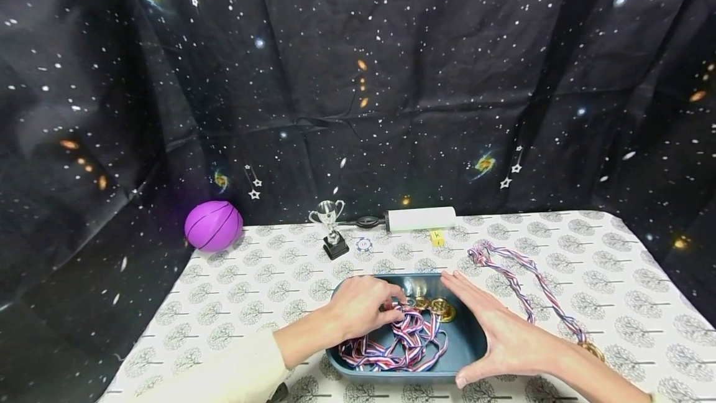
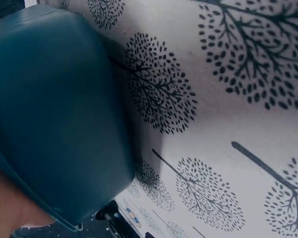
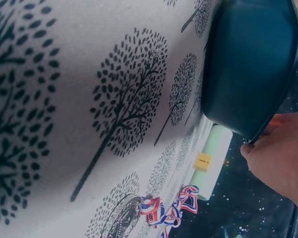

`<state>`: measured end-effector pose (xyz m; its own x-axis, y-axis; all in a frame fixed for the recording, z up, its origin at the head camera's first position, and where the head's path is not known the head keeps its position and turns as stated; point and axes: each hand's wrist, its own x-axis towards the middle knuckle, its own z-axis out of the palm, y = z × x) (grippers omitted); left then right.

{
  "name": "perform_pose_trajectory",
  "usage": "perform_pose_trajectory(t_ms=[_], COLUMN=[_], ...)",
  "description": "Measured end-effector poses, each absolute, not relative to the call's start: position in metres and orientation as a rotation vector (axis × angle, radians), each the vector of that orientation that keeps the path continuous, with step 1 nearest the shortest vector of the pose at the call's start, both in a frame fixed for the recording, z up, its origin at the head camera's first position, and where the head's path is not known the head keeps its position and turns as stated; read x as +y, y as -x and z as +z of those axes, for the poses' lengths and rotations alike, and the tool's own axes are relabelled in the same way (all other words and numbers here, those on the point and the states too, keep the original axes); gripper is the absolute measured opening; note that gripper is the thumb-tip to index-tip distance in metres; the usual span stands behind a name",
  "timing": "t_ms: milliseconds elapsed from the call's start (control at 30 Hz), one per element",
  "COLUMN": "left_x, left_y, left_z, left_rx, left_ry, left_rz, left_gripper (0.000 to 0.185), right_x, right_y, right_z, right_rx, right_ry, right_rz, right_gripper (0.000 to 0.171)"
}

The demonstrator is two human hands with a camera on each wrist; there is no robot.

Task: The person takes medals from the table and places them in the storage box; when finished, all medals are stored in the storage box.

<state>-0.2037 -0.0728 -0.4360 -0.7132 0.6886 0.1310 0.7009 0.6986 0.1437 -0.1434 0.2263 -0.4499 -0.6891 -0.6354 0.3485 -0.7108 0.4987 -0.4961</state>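
Note:
A dark teal bin (image 1: pixel 391 377) stands on the table, holding a tangle of red, white and blue medal ribbons (image 1: pixel 414 344). Gold medals (image 1: pixel 442 310) lie at its far right inside. My left hand (image 1: pixel 363 305) reaches over the bin's left side with bent fingers among the ribbons; whether it pinches one is unclear. Thumb and fingers spread, my right hand (image 1: pixel 506 334) spans the bin's right end, fingers by the far rim and thumb by the near corner. In the right wrist view the right hand (image 3: pixel 280 153) lies at the rim of the bin (image 3: pixel 253 64).
Right of the bin lies another ribbon (image 1: pixel 537 272) with a medal (image 1: pixel 592 350). Behind stand a small silver trophy cup (image 1: pixel 332 229), a blue-white chip (image 1: pixel 364 244), a yellow letter block (image 1: pixel 437 239) and a white cylinder (image 1: pixel 422 219). A purple ball (image 1: pixel 214 226) sits at the back left.

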Motion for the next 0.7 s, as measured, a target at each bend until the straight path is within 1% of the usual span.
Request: perform_pose_trajectory(t_ms=[167, 367, 533, 600, 700], left_x=[-0.078, -0.095, -0.124, -0.137, -0.157], left_y=[0.204, 0.199, 0.195, 0.193, 0.189], left_z=[-0.434, -0.421, -0.41, -0.409, -0.41], left_rx=[-2.824, -2.828, -2.768, -2.748, -2.755], left_ry=[1.176, 1.189, 1.29, 1.306, 1.259], left_rz=[-0.403, -0.537, -0.623, -0.709, -0.886], left_gripper=[0.022, 0.03, 0.05, 0.06, 0.077], right_x=[0.23, 0.247, 0.28, 0.294, 0.315], right_y=[0.142, 0.138, 0.132, 0.128, 0.122], right_z=[-0.445, -0.424, -0.414, -0.415, -0.423], right_rx=[-2.634, -2.715, -2.709, -2.717, -2.705], right_ry=[-1.152, -0.958, -0.781, -0.69, -0.606], right_rz=[1.007, 1.102, 1.092, 1.077, 1.011], right_gripper=[0.138, 0.141, 0.135, 0.128, 0.115])
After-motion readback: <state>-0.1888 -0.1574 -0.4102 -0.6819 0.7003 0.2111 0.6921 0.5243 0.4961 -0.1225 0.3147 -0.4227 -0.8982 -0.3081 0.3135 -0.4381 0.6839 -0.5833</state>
